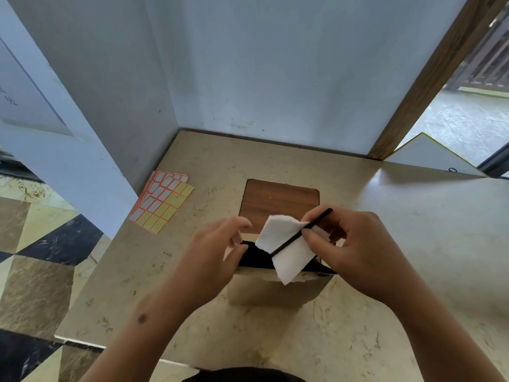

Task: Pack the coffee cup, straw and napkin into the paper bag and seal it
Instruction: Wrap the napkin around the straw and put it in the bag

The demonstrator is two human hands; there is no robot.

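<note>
Head view. Beige marbled table (385,271) set into a white-walled corner, a wooden board (278,201) lying flat near its middle and sheets of orange-edged labels (162,202) at its left edge. Paper bag (275,289) standing upright just in front of the board, mouth open and dark inside; whether the coffee cup is already in it cannot be told, since the interior is in shadow and partly covered. My right hand (355,252) hovers above the mouth, its fingers (316,239) pinched together on the white napkin (286,249) and the black straw (300,234), the straw lying diagonally across the napkin. My left hand (217,249) is at the bag's left rim, its fingers curled and slightly apart; whether they grip the rim cannot be told.

Judged stage: inserting napkin and straw; sealing not yet done.

Risks: the straw, held only by a pinch against soft paper, may slip and fall outside the mouth; the napkin's loose lower corner may catch on the near rim and fold outward; an unsteadied bag may tip under a downward push.
</note>
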